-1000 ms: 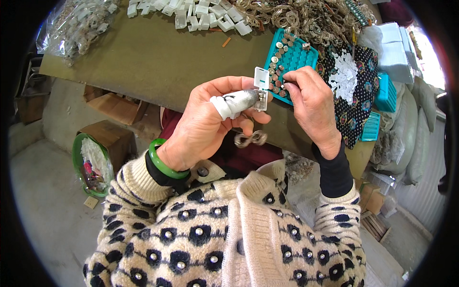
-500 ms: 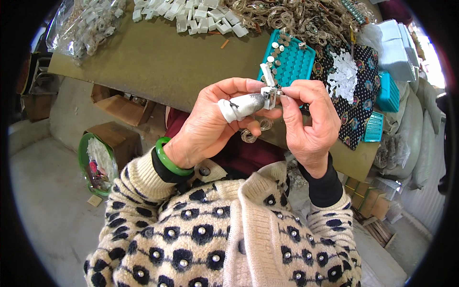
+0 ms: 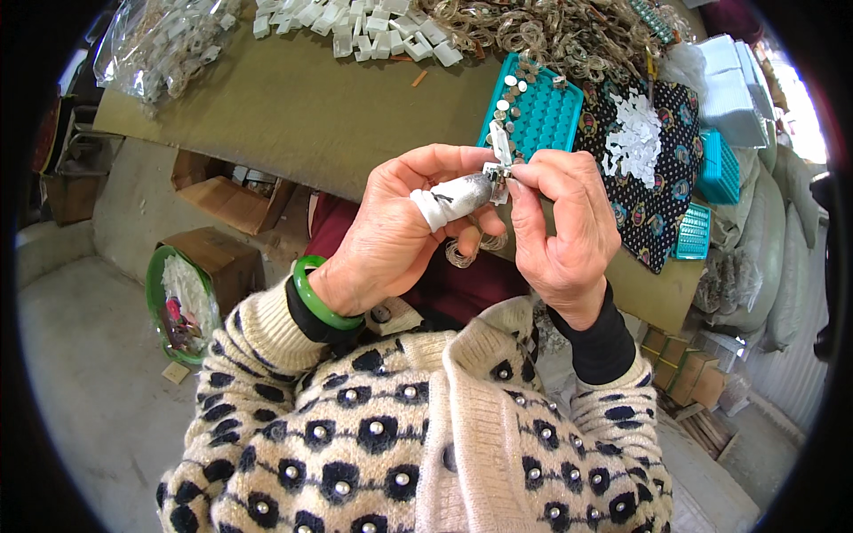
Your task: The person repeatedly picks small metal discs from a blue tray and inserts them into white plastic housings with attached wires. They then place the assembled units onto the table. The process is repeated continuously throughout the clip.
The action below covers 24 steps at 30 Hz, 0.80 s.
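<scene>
My left hand (image 3: 386,222), with a smudged white cover (image 3: 462,197) over its thumb, is closed on a small white plastic case (image 3: 500,142). The case has a raised flap and shiny metal at its lower end. My right hand (image 3: 569,218) pinches at that metal end with thumb and forefinger, touching the case. Whatever tiny piece sits between those fingertips is mostly hidden. Below my left fingers hangs a coil of clear wire (image 3: 462,256). Just beyond my hands lies a teal tray (image 3: 555,111) with rows of round hollows and several small round discs (image 3: 503,106).
White plastic cases (image 3: 382,35) and tangled clear wire coils (image 3: 551,40) pile along the table's far side. At right, white flakes (image 3: 633,138) lie on a patterned black cloth (image 3: 662,222). A bag of parts (image 3: 164,53) sits far left; a green basin (image 3: 160,302) stands on the floor.
My right hand has shifted left, bringing its fingertips against the case's metal end. The small round metal piece seen at those fingertips is now mostly hidden. My left hand keeps its hold.
</scene>
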Available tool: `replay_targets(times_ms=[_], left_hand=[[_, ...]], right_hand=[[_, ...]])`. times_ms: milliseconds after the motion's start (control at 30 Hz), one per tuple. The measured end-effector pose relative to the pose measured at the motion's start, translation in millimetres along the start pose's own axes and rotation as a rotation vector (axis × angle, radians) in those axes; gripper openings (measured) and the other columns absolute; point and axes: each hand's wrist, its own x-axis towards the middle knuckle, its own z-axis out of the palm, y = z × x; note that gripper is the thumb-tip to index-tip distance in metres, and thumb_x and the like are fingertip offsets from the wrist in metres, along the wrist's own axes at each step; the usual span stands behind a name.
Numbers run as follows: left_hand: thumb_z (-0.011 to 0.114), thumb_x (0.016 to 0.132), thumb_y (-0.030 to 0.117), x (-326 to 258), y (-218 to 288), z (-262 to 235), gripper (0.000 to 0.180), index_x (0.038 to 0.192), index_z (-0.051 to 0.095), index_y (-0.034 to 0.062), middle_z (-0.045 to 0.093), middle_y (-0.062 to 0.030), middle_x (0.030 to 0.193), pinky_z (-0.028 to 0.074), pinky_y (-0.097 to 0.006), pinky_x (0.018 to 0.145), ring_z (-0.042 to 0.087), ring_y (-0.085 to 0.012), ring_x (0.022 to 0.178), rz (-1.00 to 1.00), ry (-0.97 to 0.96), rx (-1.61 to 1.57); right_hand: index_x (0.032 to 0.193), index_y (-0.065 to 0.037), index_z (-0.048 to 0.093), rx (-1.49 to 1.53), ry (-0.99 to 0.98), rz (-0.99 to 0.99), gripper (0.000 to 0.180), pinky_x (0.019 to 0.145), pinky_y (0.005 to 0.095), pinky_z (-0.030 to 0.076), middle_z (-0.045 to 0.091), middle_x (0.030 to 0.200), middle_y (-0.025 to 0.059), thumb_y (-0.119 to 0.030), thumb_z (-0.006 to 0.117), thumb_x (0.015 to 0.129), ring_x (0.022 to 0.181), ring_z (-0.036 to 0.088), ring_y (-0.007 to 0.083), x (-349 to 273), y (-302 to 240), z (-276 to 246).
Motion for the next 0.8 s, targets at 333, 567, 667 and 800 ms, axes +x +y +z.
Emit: replay_targets(times_ms=[333,567,667,800], left_hand=[[0.065,0.093,0.010,-3,2,-5,0.027,0.118,0.063,0.0008,0.068,-0.0148,0.099,0.052,-0.023,0.049,0.071,-0.0217,0.077,-0.013,0.056,0.026],[0.063,0.093,0.007,-2,7,-7,0.023,0.116,0.063,0.0019,0.070,-0.0176,0.094,0.050,-0.022,0.048,0.070,-0.0203,0.072,0.079,-0.027,0.140],[0.063,0.093,0.007,-1,8,-9,0.022,0.115,0.062,0.0024,0.070,-0.0172,0.094,0.048,-0.021,0.048,0.070,-0.0201,0.072,0.114,-0.052,0.208],[0.063,0.093,0.008,-1,9,-9,0.021,0.113,0.062,0.0029,0.070,-0.0164,0.097,0.046,-0.019,0.048,0.070,-0.0199,0.075,0.090,0.021,0.234]], right_hand=[[0.094,0.001,0.061,0.156,-0.263,0.057,0.015,0.068,0.0311,0.051,0.063,0.088,0.0123,0.007,0.068,0.081,0.076,0.061,0.0227,11,3,-7],[0.111,0.000,0.052,1.347,-0.188,1.067,0.022,0.068,0.0265,0.054,0.061,0.103,0.0086,-0.003,0.064,0.092,0.087,0.061,0.0131,9,-4,-7],[0.113,0.000,0.050,1.375,-0.159,1.099,0.026,0.069,0.0261,0.055,0.061,0.104,0.0091,-0.003,0.064,0.092,0.089,0.061,0.0130,11,-7,0],[0.133,0.003,0.045,1.192,-0.152,0.994,0.045,0.074,0.0250,0.055,0.062,0.110,0.0095,-0.004,0.063,0.093,0.096,0.061,0.0131,15,-8,6]])
